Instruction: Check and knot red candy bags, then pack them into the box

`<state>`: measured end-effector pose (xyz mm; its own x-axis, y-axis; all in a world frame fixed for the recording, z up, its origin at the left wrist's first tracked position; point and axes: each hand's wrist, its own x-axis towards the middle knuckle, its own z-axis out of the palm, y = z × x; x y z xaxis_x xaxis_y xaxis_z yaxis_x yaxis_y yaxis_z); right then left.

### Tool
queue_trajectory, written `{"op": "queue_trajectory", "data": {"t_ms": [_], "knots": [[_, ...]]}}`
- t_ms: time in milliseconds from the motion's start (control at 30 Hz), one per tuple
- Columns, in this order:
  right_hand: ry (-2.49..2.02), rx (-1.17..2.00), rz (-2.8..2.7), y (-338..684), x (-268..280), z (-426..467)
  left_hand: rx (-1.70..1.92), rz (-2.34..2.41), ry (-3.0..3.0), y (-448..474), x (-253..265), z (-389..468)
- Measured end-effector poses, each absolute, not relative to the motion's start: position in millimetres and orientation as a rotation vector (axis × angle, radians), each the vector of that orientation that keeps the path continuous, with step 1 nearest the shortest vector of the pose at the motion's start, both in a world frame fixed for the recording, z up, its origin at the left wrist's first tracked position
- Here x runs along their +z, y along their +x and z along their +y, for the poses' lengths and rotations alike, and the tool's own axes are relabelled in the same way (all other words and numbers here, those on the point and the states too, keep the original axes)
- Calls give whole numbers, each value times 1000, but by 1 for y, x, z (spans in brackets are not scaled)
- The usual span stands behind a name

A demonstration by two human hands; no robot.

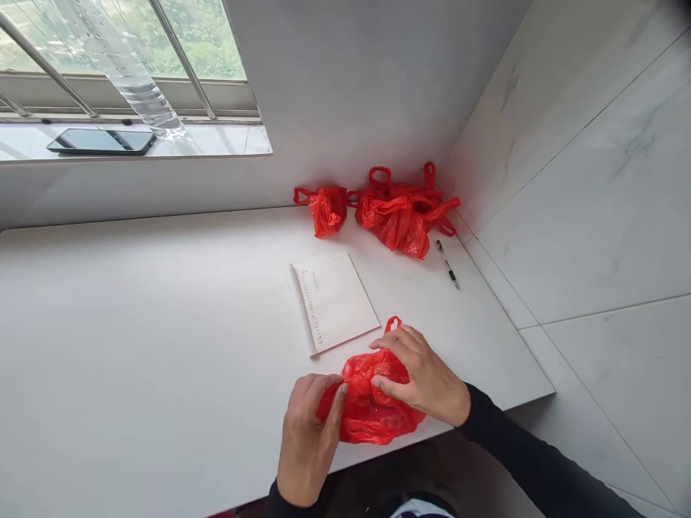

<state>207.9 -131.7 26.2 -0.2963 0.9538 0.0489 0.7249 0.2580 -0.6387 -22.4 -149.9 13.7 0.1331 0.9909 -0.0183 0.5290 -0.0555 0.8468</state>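
Observation:
A crumpled red plastic bag lies at the table's front edge, between my two hands. My left hand pinches the bag's left side between thumb and fingers. Over the upper right of the bag is my right hand, its thumb and fingers curved apart, touching the plastic. One looped handle of the bag sticks up behind the right fingers. Whatever the bag contains is hidden. Just beyond it lies a white sheet or booklet with lines of small marks, its left edge curled up.
Against the back wall sit a small tied red bag and a larger heap of red bags. A pen lies near the white table's right edge. On the windowsill are a phone and a clear plastic bottle. Tiled wall borders the right.

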Motion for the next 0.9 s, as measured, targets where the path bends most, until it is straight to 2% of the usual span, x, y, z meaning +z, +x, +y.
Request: {"op": "queue_trajectory", "data": {"t_ms": [133,400,500,633,767,900], "knots": [[-1485,706,-2211,210,27,-136,856,1560,1593,-33,13,-155],[-1606,697,-1848,233,43,-133,1127,1921,1407,-71,15,-159],[-1568,741,-1877,220,46,-135,1208,1814,1690,-58,21,-155],[-1498,800,-1938,202,46,-135,1009,1578,2271,-45,20,-140],[-1504,774,-1815,210,49,-134,973,1618,2283,-55,16,-128],[-1713,823,-1680,218,51,-134,990,1626,2297,-51,20,-120]]}}
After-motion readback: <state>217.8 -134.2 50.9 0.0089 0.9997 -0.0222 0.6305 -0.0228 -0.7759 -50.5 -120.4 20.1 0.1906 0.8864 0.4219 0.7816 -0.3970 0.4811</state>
